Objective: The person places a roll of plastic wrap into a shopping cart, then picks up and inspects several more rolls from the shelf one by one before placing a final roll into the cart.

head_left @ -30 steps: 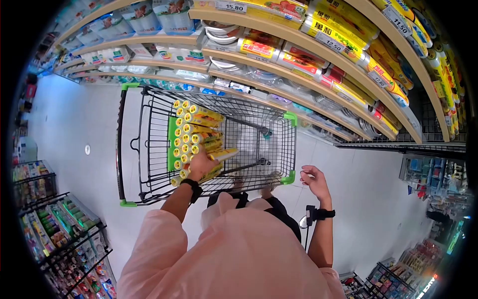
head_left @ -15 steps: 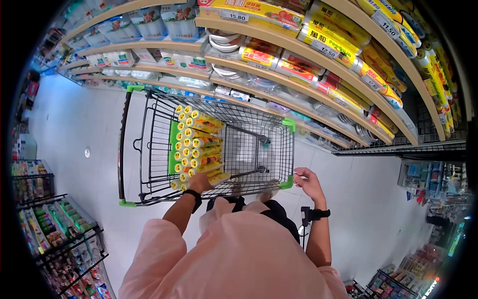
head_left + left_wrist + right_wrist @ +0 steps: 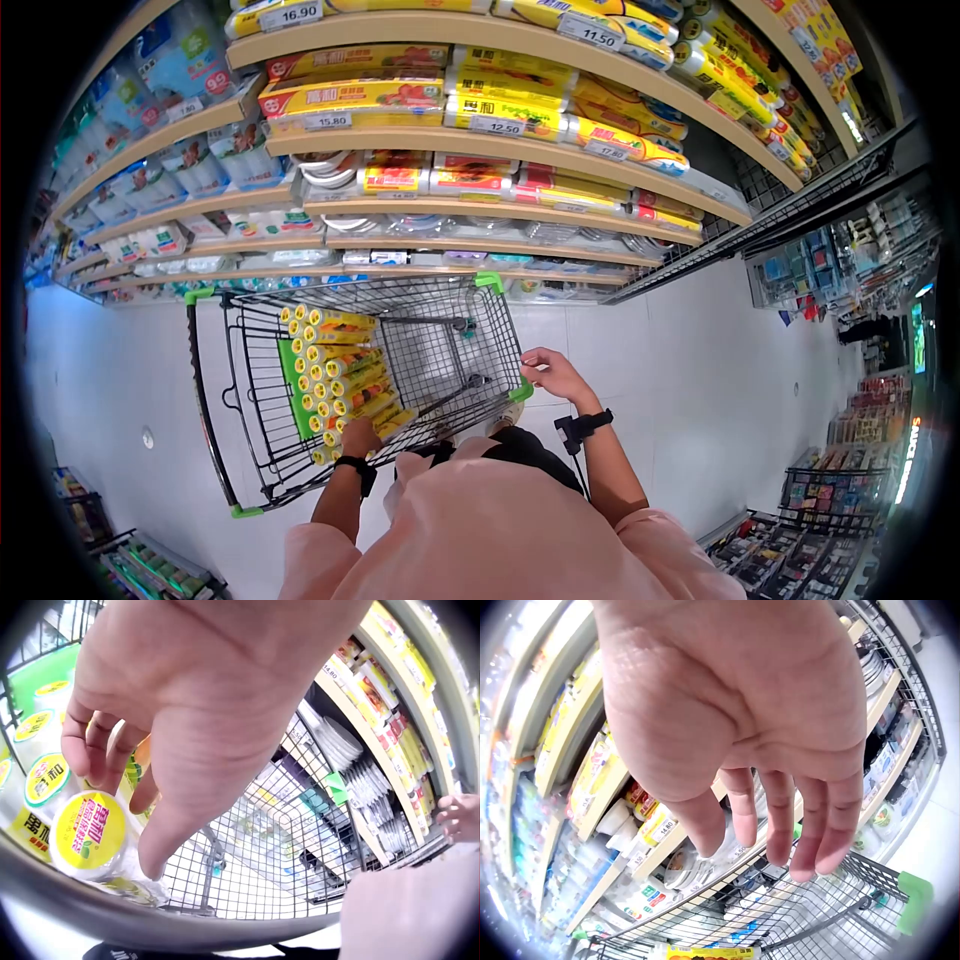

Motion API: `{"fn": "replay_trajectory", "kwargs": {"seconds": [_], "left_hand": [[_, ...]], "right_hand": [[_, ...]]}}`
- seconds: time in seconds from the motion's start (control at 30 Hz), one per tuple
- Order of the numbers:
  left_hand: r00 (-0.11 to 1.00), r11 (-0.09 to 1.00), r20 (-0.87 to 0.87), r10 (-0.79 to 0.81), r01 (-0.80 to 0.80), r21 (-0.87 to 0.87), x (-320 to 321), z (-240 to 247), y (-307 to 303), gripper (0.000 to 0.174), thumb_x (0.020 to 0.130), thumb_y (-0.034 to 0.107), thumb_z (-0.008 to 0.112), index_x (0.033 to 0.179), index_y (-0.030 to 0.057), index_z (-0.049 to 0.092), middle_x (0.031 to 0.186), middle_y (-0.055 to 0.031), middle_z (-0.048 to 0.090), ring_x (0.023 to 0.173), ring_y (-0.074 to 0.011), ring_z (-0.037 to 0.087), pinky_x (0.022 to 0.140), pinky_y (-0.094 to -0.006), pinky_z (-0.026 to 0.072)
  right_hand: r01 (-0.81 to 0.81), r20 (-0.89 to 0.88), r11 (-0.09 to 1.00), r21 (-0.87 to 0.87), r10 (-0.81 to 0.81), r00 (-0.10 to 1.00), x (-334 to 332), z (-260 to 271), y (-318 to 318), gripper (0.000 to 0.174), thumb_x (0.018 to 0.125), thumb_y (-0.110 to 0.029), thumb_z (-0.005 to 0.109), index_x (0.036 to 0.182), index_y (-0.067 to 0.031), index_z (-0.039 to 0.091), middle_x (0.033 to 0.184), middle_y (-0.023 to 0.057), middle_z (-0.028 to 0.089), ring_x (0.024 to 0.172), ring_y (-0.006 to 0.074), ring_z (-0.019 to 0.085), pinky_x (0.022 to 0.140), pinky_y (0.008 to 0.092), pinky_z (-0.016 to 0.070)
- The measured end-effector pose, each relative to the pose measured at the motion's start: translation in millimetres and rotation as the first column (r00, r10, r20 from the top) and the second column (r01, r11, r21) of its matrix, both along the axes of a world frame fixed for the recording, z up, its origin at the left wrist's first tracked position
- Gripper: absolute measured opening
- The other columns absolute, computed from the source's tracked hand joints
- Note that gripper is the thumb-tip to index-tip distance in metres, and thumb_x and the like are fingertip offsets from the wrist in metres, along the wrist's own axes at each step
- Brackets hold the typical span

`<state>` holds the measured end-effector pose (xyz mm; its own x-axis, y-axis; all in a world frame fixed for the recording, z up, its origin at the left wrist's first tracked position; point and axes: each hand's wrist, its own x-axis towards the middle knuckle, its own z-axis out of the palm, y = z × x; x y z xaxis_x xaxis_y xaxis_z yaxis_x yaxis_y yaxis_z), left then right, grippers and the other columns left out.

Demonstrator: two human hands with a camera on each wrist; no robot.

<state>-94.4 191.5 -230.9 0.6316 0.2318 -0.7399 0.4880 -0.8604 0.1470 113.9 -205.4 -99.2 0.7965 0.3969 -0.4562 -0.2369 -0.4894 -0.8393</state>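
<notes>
Yellow-labelled rolls lie stacked in layers at the handle end of the shopping cart, their round caps towards the handle. My left hand is over the rolls at the cart's near side. In the left wrist view, the left hand has its fingers loosely bent above a roll's yellow cap, thumb beside it; firm contact cannot be told. My right hand hangs relaxed beside the cart's green corner, and the right wrist view shows that hand holding nothing, its fingers apart.
Shelves of boxed and rolled goods run along the cart's far side. The cart's front part shows bare wire mesh. Pale floor extends to the right, with more display racks beyond.
The roll that my left hand held slanted over the stack now lies among the others at the near side, and the fingers have loosened. The head view has shifted, showing more of the upper shelves.
</notes>
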Motion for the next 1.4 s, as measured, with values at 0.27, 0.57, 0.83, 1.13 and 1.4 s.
{"fn": "replay_trajectory", "kwargs": {"seconds": [0.27, 0.57, 0.83, 1.13, 1.4], "left_hand": [[0.880, 0.964, 0.408, 0.242, -0.173, -0.200, 32.1, 12.7, -2.2, 0.045, 0.071, 0.029, 0.080, 0.106, 0.0037, 0.068, 0.097, -0.0174, 0.072, 0.092, -0.0328, 0.069, 0.080, -0.0415, 0.0552], [0.593, 0.736, 0.497, 0.634, -0.264, -0.624, 103.6, 85.2, -56.2, 0.027, 0.089, 0.022, 0.071, 0.081, -0.0018, 0.063, 0.069, -0.0086, 0.065, 0.063, -0.0135, 0.060, 0.058, -0.0307, 0.0474], [0.514, 0.368, 0.247, 0.821, -0.146, -0.918, 173.0, 147.3, -123.5, 0.017, 0.097, 0.013, 0.052, 0.091, 0.0039, 0.065, 0.083, -0.0012, 0.062, 0.079, -0.0091, 0.057, 0.073, -0.0239, 0.0453], [0.395, 0.103, 0.096, 0.914, 0.005, -0.995, 257.2, 203.7, -202.4, 0.019, 0.101, 0.020, 0.052, 0.096, 0.0030, 0.059, 0.077, -0.0050, 0.056, 0.064, -0.0126, 0.053, 0.061, -0.0264, 0.0428], [0.444, 0.286, 0.230, 0.866, -0.061, -0.956, 289.8, 222.3, -267.6, 0.035, 0.092, -0.001, 0.061, 0.126, 0.0061, 0.051, 0.108, -0.0121, 0.066, 0.074, -0.0164, 0.065, 0.060, -0.0262, 0.0493]], "right_hand": [[-0.049, 0.014, 0.999, 0.007, 0.049, 0.999, 18.4, 7.8, 6.8, 0.031, 0.090, -0.014, 0.070, 0.117, -0.0007, 0.061, 0.100, 0.0042, 0.059, 0.078, 0.0122, 0.059, 0.067, 0.0259, 0.0511], [-0.024, 0.051, 0.997, 0.074, 0.020, 0.999, 36.7, -4.3, -18.1, 0.033, 0.089, -0.019, 0.072, 0.116, -0.0032, 0.062, 0.099, 0.0046, 0.060, 0.078, 0.0120, 0.059, 0.068, 0.0252, 0.0515], [0.023, 0.010, 0.987, 0.158, -0.025, 1.000, 85.5, 4.8, -70.9, 0.034, 0.090, -0.022, 0.069, 0.118, -0.0030, 0.062, 0.100, 0.0073, 0.065, 0.080, 0.0128, 0.063, 0.065, 0.0267, 0.0530], [0.186, 0.235, 0.941, 0.283, -0.256, 0.938, 174.9, 25.6, -153.5, 0.028, 0.091, -0.015, 0.067, 0.116, -0.0030, 0.062, 0.093, 0.0078, 0.067, 0.075, 0.0138, 0.066, 0.067, 0.0278, 0.0541], [0.275, 0.526, 0.863, 0.423, -0.481, 0.701, 278.8, 102.3, -207.3, 0.020, 0.091, -0.010, 0.065, 0.108, -0.0005, 0.060, 0.080, 0.0036, 0.063, 0.071, 0.0123, 0.062, 0.068, 0.0272, 0.0515]]}}
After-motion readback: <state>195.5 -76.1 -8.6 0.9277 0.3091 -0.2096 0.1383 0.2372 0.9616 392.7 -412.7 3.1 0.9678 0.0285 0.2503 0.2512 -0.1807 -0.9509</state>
